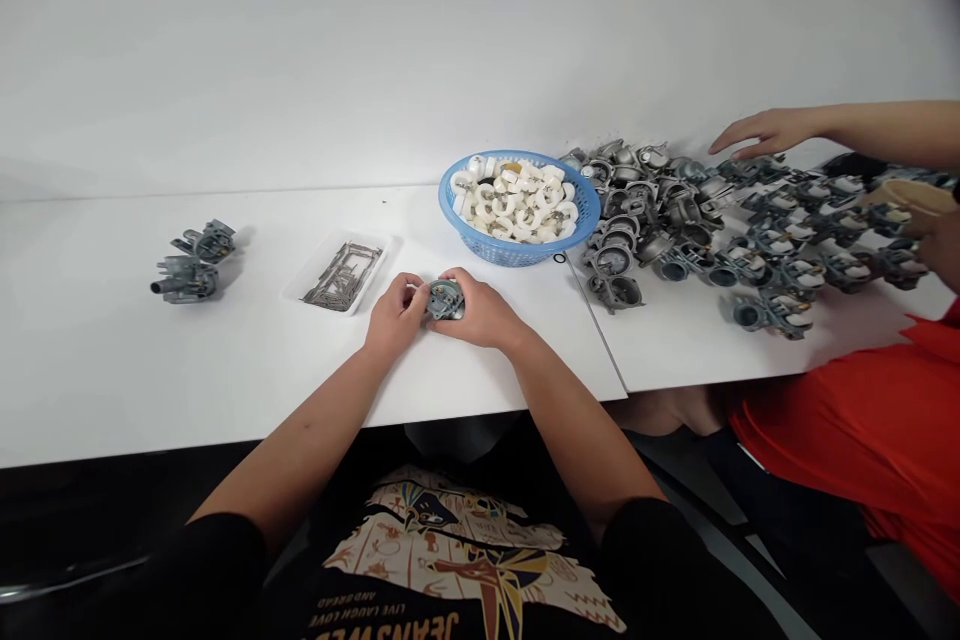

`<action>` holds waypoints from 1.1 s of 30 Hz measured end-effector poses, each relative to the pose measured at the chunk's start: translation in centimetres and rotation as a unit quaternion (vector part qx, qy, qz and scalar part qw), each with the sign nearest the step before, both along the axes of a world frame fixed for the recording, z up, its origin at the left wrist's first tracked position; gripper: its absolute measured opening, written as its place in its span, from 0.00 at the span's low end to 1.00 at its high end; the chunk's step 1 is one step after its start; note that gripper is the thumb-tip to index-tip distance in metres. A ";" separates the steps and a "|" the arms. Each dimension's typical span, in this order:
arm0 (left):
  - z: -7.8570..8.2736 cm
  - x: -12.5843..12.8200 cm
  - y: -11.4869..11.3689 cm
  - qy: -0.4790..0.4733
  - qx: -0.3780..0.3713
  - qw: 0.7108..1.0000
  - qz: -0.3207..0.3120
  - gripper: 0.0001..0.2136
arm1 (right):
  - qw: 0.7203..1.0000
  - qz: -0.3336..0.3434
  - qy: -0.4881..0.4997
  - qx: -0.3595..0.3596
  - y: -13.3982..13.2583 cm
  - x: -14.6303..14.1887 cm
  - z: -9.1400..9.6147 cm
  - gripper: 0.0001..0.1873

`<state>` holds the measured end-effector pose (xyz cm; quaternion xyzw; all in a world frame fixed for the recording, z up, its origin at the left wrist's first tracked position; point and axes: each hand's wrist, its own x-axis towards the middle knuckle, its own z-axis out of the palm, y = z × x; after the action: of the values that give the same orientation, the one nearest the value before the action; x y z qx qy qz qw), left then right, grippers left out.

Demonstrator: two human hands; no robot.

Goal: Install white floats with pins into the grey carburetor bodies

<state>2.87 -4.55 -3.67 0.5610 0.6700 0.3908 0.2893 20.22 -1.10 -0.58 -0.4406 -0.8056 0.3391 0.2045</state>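
Nearest us, below the edge of the white smooth tabletop [450, 390], is a black T-shirt with a printed cream panel [472, 560]. Just beyond that edge, near the middle, we hold a small round grey metal casting [445, 300], its open face turned up. Our right hand [486, 310] wraps its right side, thumb and fingers closed around it; our left hand [396, 317] has its thumb and fingers drawn together at the left edge, but we cannot tell whether they pinch the casting, a small piece, or merely steady it. We judge the casting stiff and rather heavy for its size, perhaps slick where machined, so the outer wall is the place to grip, clear of the delicate-looking fittings inside. To the left lies a shallow translucent plastic tray [309, 272] of thin grey metal pins [345, 272], and farther left a pair of grey metal castings with spouts [187, 282]. At right and farther off stand a blue perforated plastic basket [510, 252] of white ring-shaped plastic pieces [517, 205] and a crowd of bare silvery castings [619, 230]; over its far right side reaches a co-worker's hand [772, 130].
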 end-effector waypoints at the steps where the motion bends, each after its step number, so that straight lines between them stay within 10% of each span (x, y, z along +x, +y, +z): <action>1: 0.0 0.1 0.1 -0.008 -0.007 1.000 0.010 0.12 | 1.000 -0.011 -0.003 -0.018 0.0 0.0 0.1 0.32; 11: -1.1 0.0 0.4 -0.130 0.033 0.989 -0.064 0.21 | 0.985 -0.147 -0.029 0.083 -0.2 -1.6 -1.3 0.29; 21: -1.6 0.2 -0.8 -0.026 0.015 0.985 -0.171 0.47 | 0.977 -0.188 0.098 -0.035 0.4 -0.9 -1.7 0.27; 33: -1.2 0.1 0.3 0.002 0.028 0.993 -0.116 0.33 | 0.983 -0.120 -0.065 -0.123 1.2 -0.6 1.4 0.42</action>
<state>2.94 -4.22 -4.91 0.6434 0.5901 0.3717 0.3156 19.65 0.06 0.82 -0.5767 -0.7107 0.3795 0.1352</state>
